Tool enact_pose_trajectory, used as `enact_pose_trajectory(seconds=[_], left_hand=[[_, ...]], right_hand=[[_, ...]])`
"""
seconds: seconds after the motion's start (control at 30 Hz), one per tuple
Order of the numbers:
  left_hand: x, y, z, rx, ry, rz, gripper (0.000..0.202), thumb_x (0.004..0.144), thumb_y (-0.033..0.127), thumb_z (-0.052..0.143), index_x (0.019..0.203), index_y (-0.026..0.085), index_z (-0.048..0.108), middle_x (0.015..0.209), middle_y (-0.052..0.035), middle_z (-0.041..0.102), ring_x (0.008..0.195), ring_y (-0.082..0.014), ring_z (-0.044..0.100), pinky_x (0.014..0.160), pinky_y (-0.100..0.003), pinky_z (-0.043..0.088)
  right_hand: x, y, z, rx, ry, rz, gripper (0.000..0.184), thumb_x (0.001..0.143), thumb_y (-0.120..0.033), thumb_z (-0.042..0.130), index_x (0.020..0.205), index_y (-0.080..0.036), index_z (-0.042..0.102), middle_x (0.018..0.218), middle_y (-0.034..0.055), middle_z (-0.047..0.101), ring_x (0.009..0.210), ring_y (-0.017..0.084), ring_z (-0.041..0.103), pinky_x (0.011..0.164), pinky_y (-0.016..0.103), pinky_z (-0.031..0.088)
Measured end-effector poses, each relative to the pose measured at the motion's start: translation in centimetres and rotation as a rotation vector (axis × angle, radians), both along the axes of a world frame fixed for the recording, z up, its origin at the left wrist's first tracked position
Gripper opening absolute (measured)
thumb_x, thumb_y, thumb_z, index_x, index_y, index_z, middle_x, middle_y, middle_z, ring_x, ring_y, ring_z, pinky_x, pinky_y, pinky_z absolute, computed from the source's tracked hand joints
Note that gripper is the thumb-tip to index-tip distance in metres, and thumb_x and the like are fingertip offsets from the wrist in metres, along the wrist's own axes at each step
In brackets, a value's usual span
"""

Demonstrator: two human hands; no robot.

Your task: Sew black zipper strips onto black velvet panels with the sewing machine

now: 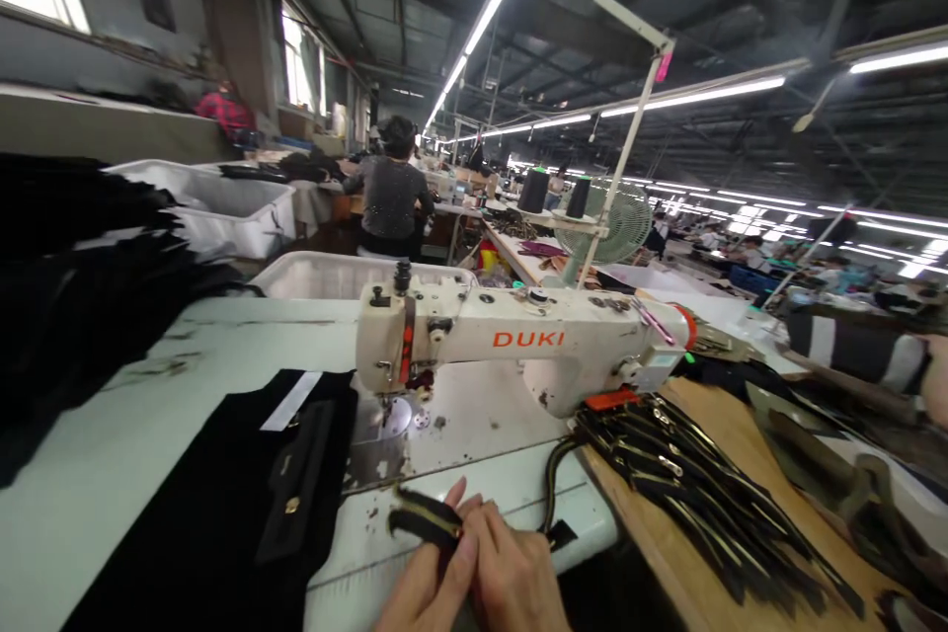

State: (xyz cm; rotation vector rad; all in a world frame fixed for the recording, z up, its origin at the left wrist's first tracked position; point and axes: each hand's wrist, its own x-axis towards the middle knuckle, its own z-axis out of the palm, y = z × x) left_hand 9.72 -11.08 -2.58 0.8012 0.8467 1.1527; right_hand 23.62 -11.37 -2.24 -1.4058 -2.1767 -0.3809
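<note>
Both of my hands meet in front of the sewing machine (pixel 518 336), near the front edge of its table. Between the fingers of my left hand (pixel 434 573) is a black zipper (pixel 426 518) with gold teeth, its free end sticking out to the left. My right hand (pixel 511 563) pinches the same zipper close beside the left thumb; the exact grip is partly hidden by the fingers. To the left lies a black fabric panel (pixel 222 474) with a white strip (pixel 292 401) and a dark zippered piece (pixel 296 484) on it.
A bundle of black zippers (pixel 688 484) with gold teeth lies on the wooden board at right. Black fabric (pixel 89 286) is piled at far left. White bins (pixel 222 202) stand behind the table. A person (pixel 396 193) sits ahead; thread cones (pixel 533 190) stand on a rack.
</note>
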Motion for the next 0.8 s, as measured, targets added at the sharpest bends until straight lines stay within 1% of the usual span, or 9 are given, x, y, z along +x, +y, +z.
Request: enact_pose_trajectory(seconds=[0.1, 0.2, 0.3, 0.37, 0.43, 0.5, 0.6, 0.7, 0.8], left_hand=[[-0.2, 0.8, 0.4, -0.119, -0.142, 0.000, 0.061, 0.075, 0.060, 0.076, 0.118, 0.018, 0.069, 0.121, -0.0152, 0.068, 0.124, -0.0353, 0.056, 0.105, -0.045, 0.044], [-1.3, 1.2, 1.3, -0.208, -0.294, -0.004, 0.047, 0.076, 0.049, 0.080, 0.107, 0.014, 0.073, 0.116, -0.0155, 0.070, 0.120, -0.0358, 0.059, 0.099, -0.042, 0.050], [-1.9, 1.2, 2.5, -0.240, -0.346, 0.104, 0.028, 0.087, 0.038, 0.070, 0.101, 0.014, 0.073, 0.114, -0.0138, 0.070, 0.116, -0.0316, 0.063, 0.101, -0.040, 0.050], [-1.9, 1.2, 3.1, -0.249, -0.354, 0.178, 0.024, 0.092, 0.034, 0.063, 0.101, 0.014, 0.073, 0.113, -0.0131, 0.071, 0.115, -0.0291, 0.064, 0.104, -0.039, 0.047], [-1.7, 1.2, 3.4, -0.233, -0.340, 0.209, 0.027, 0.091, 0.038, 0.064, 0.100, 0.014, 0.072, 0.101, -0.0109, 0.073, 0.110, -0.0279, 0.066, 0.103, -0.039, 0.048], [-1.7, 1.2, 3.3, -0.185, -0.328, 0.195, 0.034, 0.086, 0.048, 0.070, 0.095, 0.016, 0.071, 0.074, -0.0040, 0.069, 0.085, -0.0236, 0.070, 0.091, -0.039, 0.055], [-2.2, 1.2, 3.3, -0.158, -0.316, 0.089, 0.045, 0.074, 0.060, 0.079, 0.082, 0.017, 0.066, 0.050, 0.0084, 0.040, 0.043, -0.0080, 0.044, 0.055, -0.026, 0.051], [-3.0, 1.1, 3.5, -0.298, -0.268, -0.130, 0.050, 0.066, 0.060, 0.085, 0.086, 0.017, 0.066, 0.055, 0.0102, 0.033, 0.042, -0.0031, 0.028, 0.042, -0.017, 0.029], [-3.4, 0.7, 3.8, -0.375, -0.315, -0.355, 0.052, 0.068, 0.053, 0.086, 0.101, 0.016, 0.071, 0.067, 0.0035, 0.047, 0.051, -0.0064, 0.039, 0.047, -0.020, 0.033]], right_hand=[[-2.4, 0.4, -0.1, -0.174, 0.175, 0.063, 0.027, 0.091, -0.008, 0.046, 0.110, -0.022, 0.059, 0.093, 0.0044, 0.067, 0.072, 0.018, 0.069, 0.059, 0.023, 0.049], [-1.5, 0.4, 2.3, -0.452, 0.423, 0.146, 0.032, 0.086, -0.010, 0.060, 0.113, -0.027, 0.061, 0.108, 0.0018, 0.063, 0.084, 0.016, 0.067, 0.072, 0.022, 0.052], [1.5, 0.3, 4.1, -0.548, 0.553, -0.028, 0.039, 0.079, -0.014, 0.070, 0.115, -0.026, 0.062, 0.114, 0.0024, 0.059, 0.074, 0.014, 0.064, 0.070, 0.023, 0.052], [3.6, 0.2, 4.2, -0.565, 0.514, -0.147, 0.039, 0.074, -0.015, 0.075, 0.110, -0.024, 0.064, 0.109, 0.0024, 0.059, 0.079, 0.016, 0.064, 0.072, 0.024, 0.051], [5.0, 0.1, 3.5, -0.595, 0.464, -0.126, 0.021, 0.077, -0.018, 0.073, 0.096, -0.024, 0.067, 0.097, 0.0008, 0.061, 0.086, 0.018, 0.064, 0.076, 0.024, 0.049], [5.7, -0.2, 2.8, -0.581, 0.449, -0.064, 0.007, 0.089, -0.025, 0.062, 0.084, -0.023, 0.067, 0.087, 0.0007, 0.062, 0.081, 0.017, 0.064, 0.073, 0.024, 0.048], [6.8, -1.6, 3.2, -0.419, 0.476, -0.075, 0.035, 0.099, -0.044, 0.043, 0.090, -0.024, 0.070, 0.085, 0.0050, 0.067, 0.077, 0.019, 0.066, 0.071, 0.027, 0.050], [10.0, -4.1, 7.1, -0.268, 0.548, -0.368, 0.050, 0.094, -0.061, 0.042, 0.092, -0.023, 0.074, 0.065, 0.0059, 0.067, 0.056, 0.020, 0.064, 0.055, 0.029, 0.049], [15.6, -6.0, 12.8, -0.172, 0.574, -0.867, 0.049, 0.093, -0.059, 0.048, 0.065, -0.025, 0.071, 0.049, 0.0039, 0.061, 0.038, 0.017, 0.055, 0.046, 0.030, 0.042]])
